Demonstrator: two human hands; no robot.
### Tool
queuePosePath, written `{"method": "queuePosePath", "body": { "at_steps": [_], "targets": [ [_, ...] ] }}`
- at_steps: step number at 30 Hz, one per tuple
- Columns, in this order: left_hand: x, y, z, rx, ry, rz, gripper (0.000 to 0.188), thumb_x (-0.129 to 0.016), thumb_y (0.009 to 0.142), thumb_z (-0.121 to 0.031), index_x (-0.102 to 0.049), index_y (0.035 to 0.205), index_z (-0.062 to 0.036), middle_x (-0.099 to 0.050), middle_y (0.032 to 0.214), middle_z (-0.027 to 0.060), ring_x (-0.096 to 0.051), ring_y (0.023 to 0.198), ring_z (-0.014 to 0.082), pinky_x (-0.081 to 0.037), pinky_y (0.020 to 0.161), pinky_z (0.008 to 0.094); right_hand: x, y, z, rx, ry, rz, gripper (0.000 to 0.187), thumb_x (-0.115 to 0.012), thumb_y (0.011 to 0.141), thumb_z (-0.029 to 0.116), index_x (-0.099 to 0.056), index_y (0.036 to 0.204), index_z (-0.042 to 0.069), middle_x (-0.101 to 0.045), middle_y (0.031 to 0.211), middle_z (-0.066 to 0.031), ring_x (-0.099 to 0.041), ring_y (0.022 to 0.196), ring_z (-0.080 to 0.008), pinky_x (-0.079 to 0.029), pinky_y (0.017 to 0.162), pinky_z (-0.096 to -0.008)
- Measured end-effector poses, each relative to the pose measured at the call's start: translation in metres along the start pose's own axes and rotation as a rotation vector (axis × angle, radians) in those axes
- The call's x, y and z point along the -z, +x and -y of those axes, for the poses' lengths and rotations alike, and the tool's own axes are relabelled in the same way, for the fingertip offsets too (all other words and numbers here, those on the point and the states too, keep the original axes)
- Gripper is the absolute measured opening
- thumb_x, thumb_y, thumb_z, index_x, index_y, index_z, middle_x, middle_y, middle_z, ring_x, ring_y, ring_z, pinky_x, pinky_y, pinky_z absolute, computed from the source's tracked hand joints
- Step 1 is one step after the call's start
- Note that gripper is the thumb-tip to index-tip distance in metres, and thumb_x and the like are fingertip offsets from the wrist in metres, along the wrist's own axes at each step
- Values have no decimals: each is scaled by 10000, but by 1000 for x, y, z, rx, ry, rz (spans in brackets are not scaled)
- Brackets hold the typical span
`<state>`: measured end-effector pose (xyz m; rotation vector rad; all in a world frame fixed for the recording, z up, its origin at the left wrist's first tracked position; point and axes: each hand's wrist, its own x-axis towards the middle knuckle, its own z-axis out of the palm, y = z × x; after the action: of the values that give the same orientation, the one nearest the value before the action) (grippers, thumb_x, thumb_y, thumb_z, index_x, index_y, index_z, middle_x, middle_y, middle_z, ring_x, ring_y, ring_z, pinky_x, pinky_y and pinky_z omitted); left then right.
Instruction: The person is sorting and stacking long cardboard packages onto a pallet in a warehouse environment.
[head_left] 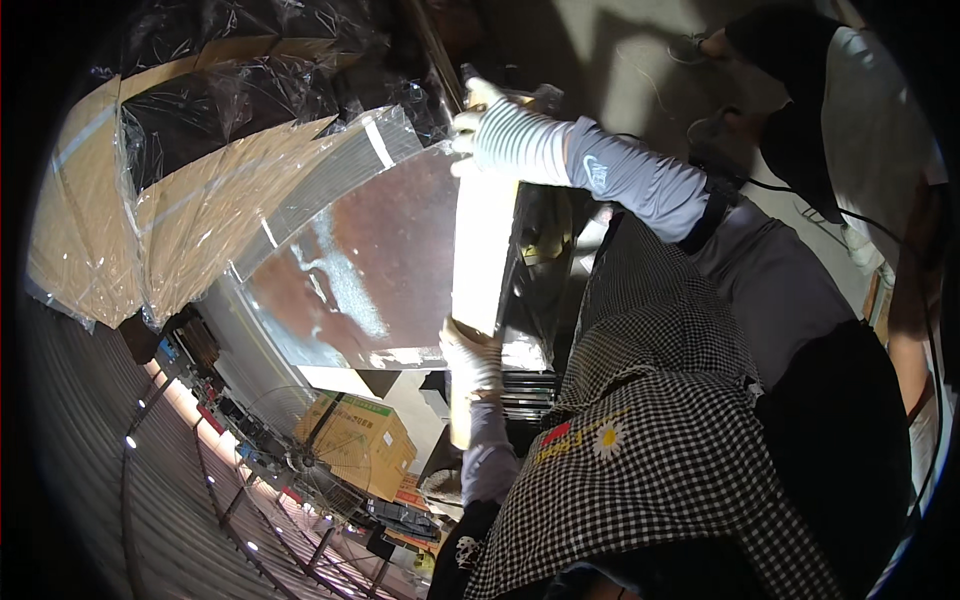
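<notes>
A long, narrow pale board (485,250) lies across the middle of the view in front of my body, its face glaring white in strong light. My right hand (500,130), in a light glove with a striped cuff, grips the upper end, with its fingers over the far edge. Lower down, my left hand (474,358), in a similar glove, is closed round the board near its other end. Its yellowish tip sticks out past that hand. Beyond the board sits a reddish-brown surface (385,255) with shiny whitish patches.
Plastic-wrapped cardboard packs (215,185) stand at the upper left. A wire-caged fan (312,458) and a cardboard box (375,450) are at the lower left. Another person (800,120) is at the upper right, near a dark cable (880,215).
</notes>
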<state>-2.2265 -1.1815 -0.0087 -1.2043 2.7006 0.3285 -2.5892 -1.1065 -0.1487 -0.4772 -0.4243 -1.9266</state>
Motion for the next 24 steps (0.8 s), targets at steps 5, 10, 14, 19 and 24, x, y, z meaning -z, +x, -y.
{"method": "queuePosePath", "body": {
  "at_steps": [5,10,14,19,24],
  "targets": [
    [8,-66,-4,483,-564,-9,989,-949,514,-87,-387,1320,30,-542,1075,65,-534,933,182,-512,858,295,-147,78,-57,-451,-734,-885,497,-613,908,288,-475,1349,103,-537,1315,-138,-555,1160,-288,-482,964,-486],
    [6,-110,70,661,-698,-124,1031,-934,487,-36,-370,1349,-12,-516,1241,117,-512,1112,232,-443,1046,362,-143,89,-96,-632,-1993,-368,838,-813,730,240,-375,1421,61,-416,1396,-189,-428,1284,-316,-361,1099,-439],
    [-4,-121,106,628,-395,-95,1086,-918,505,-32,-321,1412,-30,-441,1341,104,-462,1190,233,-414,1081,374,-109,68,-139,-465,-1750,-275,959,-905,582,151,-392,1381,20,-447,1352,-184,-465,1236,-347,-386,1093,-412],
    [12,-107,102,412,-320,-266,1094,-953,475,-133,-371,1393,-12,-525,1277,132,-473,1189,259,-406,1073,414,-122,53,-194,-547,-1781,-119,916,-895,582,133,-429,1360,6,-441,1401,-181,-450,1259,-349,-404,1088,-417],
    [-16,-121,149,693,-24,-88,994,-910,561,-193,-392,1391,-13,-494,1342,198,-460,1258,361,-366,1107,447,-69,81,-147,-287,-1611,-579,669,-827,697,178,-516,1273,41,-488,1333,-150,-499,1199,-329,-441,1033,-437]
  ]
}}
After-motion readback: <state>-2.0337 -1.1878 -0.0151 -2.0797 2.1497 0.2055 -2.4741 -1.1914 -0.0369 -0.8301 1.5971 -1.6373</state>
